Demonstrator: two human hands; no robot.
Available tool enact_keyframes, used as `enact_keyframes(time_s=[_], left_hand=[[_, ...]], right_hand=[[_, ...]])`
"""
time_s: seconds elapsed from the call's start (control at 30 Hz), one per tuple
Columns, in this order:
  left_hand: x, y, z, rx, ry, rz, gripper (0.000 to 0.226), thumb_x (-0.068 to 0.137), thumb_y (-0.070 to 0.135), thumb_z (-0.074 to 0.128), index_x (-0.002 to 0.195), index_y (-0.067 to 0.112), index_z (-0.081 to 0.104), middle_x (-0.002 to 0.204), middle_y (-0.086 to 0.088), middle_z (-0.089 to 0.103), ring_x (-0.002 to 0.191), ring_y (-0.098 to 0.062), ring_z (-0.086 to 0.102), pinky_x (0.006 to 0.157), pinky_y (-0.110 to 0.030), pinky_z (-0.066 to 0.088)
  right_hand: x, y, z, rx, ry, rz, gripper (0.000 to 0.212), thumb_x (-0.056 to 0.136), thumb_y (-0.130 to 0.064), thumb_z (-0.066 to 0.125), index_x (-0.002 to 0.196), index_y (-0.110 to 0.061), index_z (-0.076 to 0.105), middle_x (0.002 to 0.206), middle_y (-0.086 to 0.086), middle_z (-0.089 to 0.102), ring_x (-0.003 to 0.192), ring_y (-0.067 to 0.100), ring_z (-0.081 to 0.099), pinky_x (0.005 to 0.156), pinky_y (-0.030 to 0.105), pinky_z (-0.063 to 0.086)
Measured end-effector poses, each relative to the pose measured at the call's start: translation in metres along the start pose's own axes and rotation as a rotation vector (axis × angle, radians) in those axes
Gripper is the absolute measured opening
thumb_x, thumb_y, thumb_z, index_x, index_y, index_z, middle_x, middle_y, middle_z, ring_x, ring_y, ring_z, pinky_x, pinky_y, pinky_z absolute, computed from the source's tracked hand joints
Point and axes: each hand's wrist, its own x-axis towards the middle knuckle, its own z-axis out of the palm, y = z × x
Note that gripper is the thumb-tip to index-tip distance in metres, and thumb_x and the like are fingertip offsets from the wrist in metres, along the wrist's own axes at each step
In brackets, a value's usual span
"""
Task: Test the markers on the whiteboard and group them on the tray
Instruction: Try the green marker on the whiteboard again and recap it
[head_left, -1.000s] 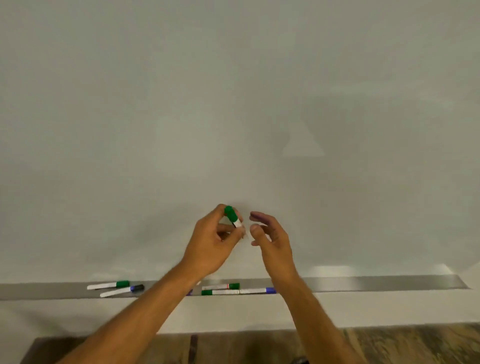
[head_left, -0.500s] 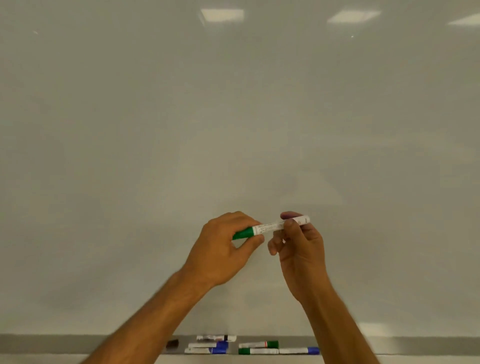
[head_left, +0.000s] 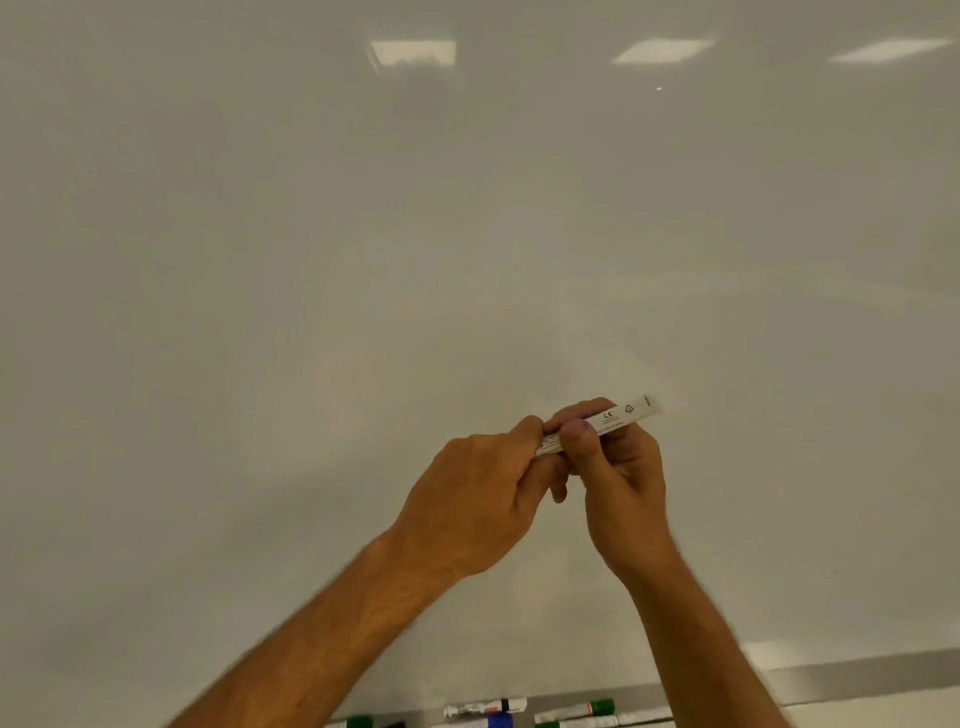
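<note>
Both hands hold one white-barrelled marker (head_left: 618, 417) level in front of the whiteboard (head_left: 467, 260). My left hand (head_left: 478, 499) is closed over its left end, so the green cap is hidden inside the fist. My right hand (head_left: 618, 478) pinches the barrel between thumb and fingers, and the right end sticks out past them. The board surface shows no ink marks. Along the bottom edge runs the grey tray (head_left: 857, 675), holding several markers: one with a black band (head_left: 485, 705), a blue-capped one (head_left: 500, 721) and a green-capped one (head_left: 576, 709).
Another green cap (head_left: 359, 722) and a dark cap peek in at the bottom edge, left of the group. Ceiling lights reflect in the top of the board. My forearms cross the lower middle of the view.
The view has tilted up, so the tray sits lower in frame. The marker went from upright in my left hand to level between both hands, and my left fist now covers the green cap.
</note>
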Motion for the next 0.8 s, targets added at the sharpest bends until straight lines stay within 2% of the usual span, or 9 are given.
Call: enact_keyframes(time_s=[0.1,0.2,0.27,0.37,0.43,0.5,0.57,0.7,0.8], left_hand=[[0.003,-0.012,-0.009,0.01,0.036,0.002,0.051,0.092,0.068,0.032,0.087,0.024,0.057,0.056,0.014,0.05,0.044,-0.011,0.05,0.045,-0.018,0.041],[0.013,-0.025,-0.028,0.087,0.199,0.043,0.047,0.089,0.069,0.04,0.074,0.025,0.046,0.055,0.014,0.044,0.044,-0.008,0.04,0.043,-0.018,0.033],[0.027,-0.037,-0.047,0.146,0.344,0.102,0.037,0.098,0.05,0.048,0.08,0.019,0.056,0.063,0.009,0.051,0.054,-0.01,0.044,0.049,-0.025,0.039],[0.06,-0.064,-0.07,0.335,0.606,0.212,0.017,0.101,0.007,0.052,0.104,0.006,0.069,0.094,-0.01,0.065,0.086,-0.026,0.056,0.074,-0.034,0.049],[0.083,-0.086,-0.077,0.482,0.679,0.189,0.029,0.097,-0.007,0.053,0.119,0.005,0.066,0.118,-0.016,0.064,0.108,-0.03,0.051,0.087,-0.034,0.05],[0.099,-0.106,-0.076,0.579,0.654,0.165,0.046,0.094,-0.013,0.052,0.135,0.007,0.057,0.145,-0.018,0.05,0.135,-0.034,0.039,0.11,-0.04,0.04],[0.105,-0.114,-0.072,0.628,0.573,0.097,0.065,0.091,-0.016,0.049,0.149,0.01,0.039,0.159,-0.017,0.028,0.149,-0.037,0.019,0.121,-0.047,0.021],[0.101,-0.115,-0.064,0.701,0.505,0.015,0.06,0.101,0.006,0.04,0.157,0.016,0.021,0.165,-0.011,0.013,0.153,-0.032,0.005,0.123,-0.045,0.007],[0.103,-0.117,-0.064,0.713,0.491,0.017,0.056,0.104,0.026,0.033,0.158,0.016,0.018,0.165,-0.01,0.01,0.153,-0.029,0.001,0.124,-0.044,0.004]], right_hand=[[0.006,-0.008,0.009,-0.058,-0.006,-0.067,0.019,0.092,-0.026,0.054,0.085,-0.025,0.072,0.075,-0.007,0.067,0.063,0.014,0.059,0.049,0.025,0.049],[0.015,-0.022,0.015,-0.073,0.036,-0.194,0.018,0.09,-0.023,0.057,0.085,-0.03,0.073,0.077,-0.008,0.068,0.058,0.017,0.059,0.047,0.028,0.049],[0.025,-0.032,0.015,-0.072,0.144,-0.249,0.016,0.088,-0.021,0.06,0.084,-0.028,0.074,0.077,-0.005,0.069,0.053,0.019,0.057,0.045,0.029,0.048],[0.044,-0.04,0.011,-0.115,0.243,-0.245,0.01,0.09,-0.017,0.063,0.084,-0.019,0.071,0.072,-0.005,0.068,0.05,0.018,0.054,0.044,0.028,0.046],[0.053,-0.04,0.006,-0.137,0.268,-0.242,0.011,0.091,-0.011,0.06,0.085,-0.015,0.068,0.07,-0.006,0.067,0.049,0.017,0.052,0.043,0.027,0.044],[0.058,-0.037,0.003,-0.14,0.275,-0.263,0.011,0.09,-0.015,0.062,0.086,-0.02,0.07,0.071,-0.008,0.068,0.049,0.015,0.053,0.044,0.025,0.046],[0.061,-0.031,-0.001,-0.171,0.274,-0.293,0.012,0.088,-0.024,0.064,0.087,-0.032,0.073,0.078,-0.01,0.069,0.055,0.014,0.058,0.047,0.025,0.049],[0.075,-0.013,-0.007,-0.427,0.216,-0.385,0.013,0.091,-0.018,0.068,0.103,-0.021,0.073,0.095,-0.004,0.071,0.076,0.017,0.068,0.057,0.037,0.054],[0.097,0.0,-0.005,-0.588,0.17,-0.503,0.02,0.092,-0.011,0.067,0.112,-0.008,0.071,0.107,0.0,0.071,0.093,0.014,0.07,0.071,0.032,0.057]])
